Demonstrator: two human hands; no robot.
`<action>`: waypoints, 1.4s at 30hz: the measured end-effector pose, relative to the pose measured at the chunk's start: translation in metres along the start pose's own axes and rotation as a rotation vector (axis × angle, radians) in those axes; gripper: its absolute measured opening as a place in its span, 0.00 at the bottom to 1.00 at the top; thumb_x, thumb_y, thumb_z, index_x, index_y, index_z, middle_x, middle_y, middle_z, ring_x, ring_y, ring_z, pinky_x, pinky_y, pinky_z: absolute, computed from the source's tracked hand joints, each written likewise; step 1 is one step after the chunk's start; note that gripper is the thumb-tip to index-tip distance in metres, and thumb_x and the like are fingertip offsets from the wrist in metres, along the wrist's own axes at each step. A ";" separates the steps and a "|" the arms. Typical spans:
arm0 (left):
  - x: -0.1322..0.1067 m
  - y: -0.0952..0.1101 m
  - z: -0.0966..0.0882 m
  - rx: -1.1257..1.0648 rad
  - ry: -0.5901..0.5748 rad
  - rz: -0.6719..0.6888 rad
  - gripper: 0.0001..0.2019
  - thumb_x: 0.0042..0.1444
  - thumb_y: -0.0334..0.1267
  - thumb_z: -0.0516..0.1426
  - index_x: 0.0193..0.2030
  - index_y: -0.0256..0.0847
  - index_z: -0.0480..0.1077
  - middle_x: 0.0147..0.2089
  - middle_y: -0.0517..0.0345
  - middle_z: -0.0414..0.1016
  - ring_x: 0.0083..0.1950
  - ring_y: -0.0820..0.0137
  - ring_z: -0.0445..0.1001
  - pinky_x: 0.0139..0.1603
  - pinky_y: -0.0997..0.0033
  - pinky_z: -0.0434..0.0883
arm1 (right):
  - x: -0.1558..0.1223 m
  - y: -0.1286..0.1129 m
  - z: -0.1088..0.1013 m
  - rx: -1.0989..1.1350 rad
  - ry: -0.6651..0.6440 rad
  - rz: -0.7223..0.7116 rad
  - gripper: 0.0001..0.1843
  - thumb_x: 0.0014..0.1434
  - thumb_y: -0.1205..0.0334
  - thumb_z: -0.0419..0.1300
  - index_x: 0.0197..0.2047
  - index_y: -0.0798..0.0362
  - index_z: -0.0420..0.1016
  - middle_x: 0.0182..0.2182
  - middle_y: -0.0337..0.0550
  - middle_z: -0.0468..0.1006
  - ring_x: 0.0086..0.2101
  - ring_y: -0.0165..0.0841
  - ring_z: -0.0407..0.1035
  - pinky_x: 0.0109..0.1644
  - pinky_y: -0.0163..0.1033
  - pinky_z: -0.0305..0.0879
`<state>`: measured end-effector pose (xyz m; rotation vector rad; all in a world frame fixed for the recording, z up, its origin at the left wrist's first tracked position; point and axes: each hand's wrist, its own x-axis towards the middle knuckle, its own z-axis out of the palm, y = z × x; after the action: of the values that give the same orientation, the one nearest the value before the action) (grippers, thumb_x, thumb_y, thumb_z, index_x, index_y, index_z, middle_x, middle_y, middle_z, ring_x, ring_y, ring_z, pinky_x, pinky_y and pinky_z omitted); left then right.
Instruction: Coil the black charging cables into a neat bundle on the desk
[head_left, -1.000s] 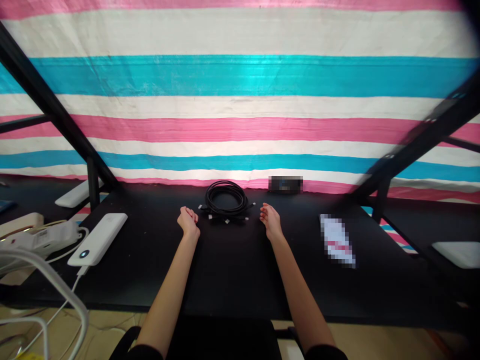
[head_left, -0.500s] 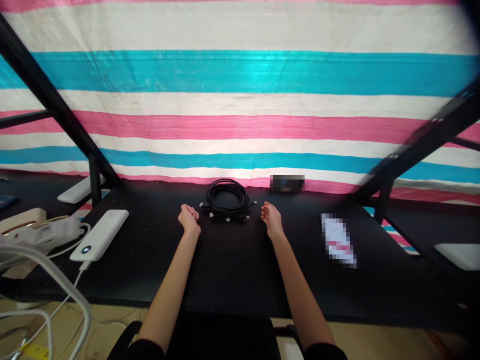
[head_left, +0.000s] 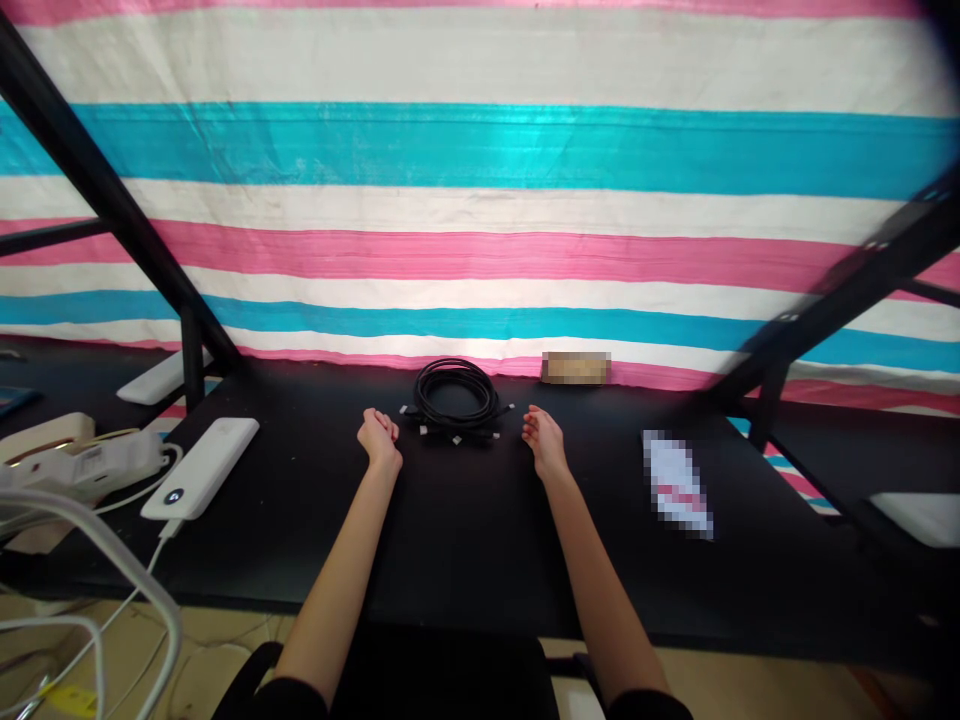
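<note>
A coil of black cable [head_left: 420,388] lies on the black tabletop [head_left: 465,540], with several pale-tipped plugs spread along its near side. Just left of the coil rests my left hand [head_left: 379,438], its fingers curled in with nothing seen in them. My right hand [head_left: 544,440] lies on the other side, turned inward. Its fingers are loosely bent, slightly apart and hold nothing visible. Neither hand touches the cable.
At left are a white power bank [head_left: 201,470] with a cord plugged in and a white power strip [head_left: 90,475]. A pixelated white packet-like item [head_left: 675,480] lies at right. Behind stands a pixelated block [head_left: 576,368] before a striped sheet [head_left: 480,140]. Black frame bars [head_left: 135,240] slant upward.
The pixelated block at the back has turned from dark to tan. My hands and the cable stay where they were; the view has shifted very slightly.
</note>
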<state>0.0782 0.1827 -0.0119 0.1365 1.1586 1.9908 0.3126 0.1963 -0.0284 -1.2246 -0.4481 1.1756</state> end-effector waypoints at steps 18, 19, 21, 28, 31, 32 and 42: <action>0.003 -0.004 -0.003 0.025 -0.002 0.014 0.17 0.49 0.33 0.49 0.13 0.40 0.47 0.10 0.71 0.45 0.10 0.83 0.44 0.12 0.79 0.44 | 0.000 0.002 0.000 -0.033 -0.006 -0.020 0.08 0.41 0.66 0.58 0.29 0.52 0.72 0.19 0.31 0.71 0.17 0.22 0.61 0.19 0.27 0.57; 0.002 -0.004 -0.002 0.024 -0.002 0.013 0.17 0.49 0.32 0.49 0.13 0.40 0.47 0.10 0.71 0.45 0.10 0.83 0.44 0.12 0.79 0.44 | 0.000 0.002 0.000 -0.031 -0.005 -0.018 0.08 0.41 0.66 0.57 0.29 0.52 0.72 0.19 0.31 0.71 0.17 0.21 0.61 0.19 0.27 0.57; 0.002 -0.003 -0.002 0.019 -0.002 0.012 0.17 0.49 0.32 0.48 0.13 0.40 0.47 0.10 0.71 0.45 0.10 0.83 0.44 0.13 0.79 0.44 | 0.000 0.002 0.000 -0.027 -0.003 -0.014 0.08 0.41 0.66 0.58 0.29 0.52 0.72 0.19 0.32 0.71 0.17 0.21 0.61 0.19 0.26 0.57; 0.002 -0.003 -0.002 0.013 -0.004 0.010 0.17 0.49 0.32 0.49 0.13 0.40 0.47 0.10 0.71 0.45 0.10 0.83 0.44 0.13 0.79 0.44 | 0.000 0.001 0.001 -0.024 -0.004 -0.014 0.07 0.41 0.67 0.58 0.29 0.52 0.71 0.18 0.32 0.71 0.17 0.21 0.61 0.19 0.26 0.57; 0.002 -0.003 -0.002 0.014 -0.004 0.010 0.17 0.48 0.32 0.49 0.13 0.40 0.47 0.10 0.71 0.45 0.10 0.83 0.44 0.13 0.79 0.44 | 0.000 0.001 0.001 -0.028 -0.004 -0.014 0.07 0.41 0.67 0.57 0.29 0.52 0.71 0.19 0.32 0.71 0.17 0.21 0.61 0.19 0.27 0.57; 0.003 -0.003 -0.003 0.013 -0.004 0.010 0.17 0.48 0.32 0.49 0.13 0.40 0.47 0.10 0.71 0.45 0.10 0.83 0.44 0.13 0.79 0.44 | 0.000 0.001 0.000 -0.030 -0.003 -0.014 0.07 0.42 0.67 0.57 0.29 0.52 0.71 0.19 0.32 0.71 0.17 0.21 0.61 0.19 0.27 0.57; 0.001 -0.002 -0.001 0.020 -0.006 0.006 0.17 0.49 0.33 0.49 0.14 0.41 0.47 0.09 0.71 0.45 0.10 0.83 0.44 0.13 0.79 0.44 | 0.000 0.000 0.000 -0.047 -0.005 -0.018 0.07 0.41 0.65 0.58 0.29 0.52 0.71 0.19 0.32 0.71 0.17 0.22 0.62 0.19 0.27 0.58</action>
<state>0.0781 0.1829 -0.0145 0.1562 1.1760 1.9835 0.3123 0.1959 -0.0285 -1.2562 -0.4924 1.1584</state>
